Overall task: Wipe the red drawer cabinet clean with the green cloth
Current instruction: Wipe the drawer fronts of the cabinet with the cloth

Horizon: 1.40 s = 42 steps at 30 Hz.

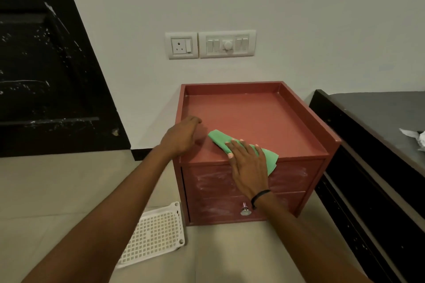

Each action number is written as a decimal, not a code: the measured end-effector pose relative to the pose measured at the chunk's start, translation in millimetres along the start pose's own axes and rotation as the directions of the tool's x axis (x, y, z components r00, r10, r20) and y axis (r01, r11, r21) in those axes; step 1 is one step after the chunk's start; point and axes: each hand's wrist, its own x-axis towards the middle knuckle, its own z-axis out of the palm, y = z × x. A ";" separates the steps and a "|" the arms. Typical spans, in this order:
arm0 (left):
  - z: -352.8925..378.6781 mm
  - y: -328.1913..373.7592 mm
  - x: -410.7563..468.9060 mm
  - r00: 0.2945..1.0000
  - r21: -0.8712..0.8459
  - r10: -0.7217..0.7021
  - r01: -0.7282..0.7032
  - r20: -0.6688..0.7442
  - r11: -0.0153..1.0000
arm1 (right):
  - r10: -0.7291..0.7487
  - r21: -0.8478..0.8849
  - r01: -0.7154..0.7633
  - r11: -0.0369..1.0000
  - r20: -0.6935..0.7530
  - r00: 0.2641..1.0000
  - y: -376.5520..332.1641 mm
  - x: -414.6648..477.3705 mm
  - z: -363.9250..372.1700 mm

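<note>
Where the right hand [249, 167] lies flat with fingers spread, it covers much of the folded green cloth [220, 139], pressed on the near edge of the red drawer cabinet [253, 112]. The left hand [181, 133] rests loosely curled on the left rim, fingertips hidden. Chalky smears, perhaps dust, cloud the drawer fronts; one metal knob [245, 209] shows.
</note>
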 end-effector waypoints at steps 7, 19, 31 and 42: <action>3.0 21.5 -15.7 0.992 0.230 0.087 -0.107 0.097 0.967 | 0.060 0.068 -0.053 0.996 -0.100 0.993 -9.2 1.4 2.6; 53.5 29.9 -55.8 0.957 0.019 0.250 -0.250 -0.149 0.968 | 0.143 0.225 -0.080 0.971 -0.279 0.950 -42.4 -61.1 50.4; 56.4 22.1 -54.2 0.963 -0.078 0.264 -0.267 -0.055 0.960 | 0.243 0.212 -0.181 0.960 -0.318 0.916 -52.2 -68.1 124.6; 51.8 31.6 -57.8 0.974 -0.034 0.216 -0.218 -0.062 0.975 | -0.093 -0.076 0.082 0.994 -0.153 0.984 -82.1 -104.5 180.6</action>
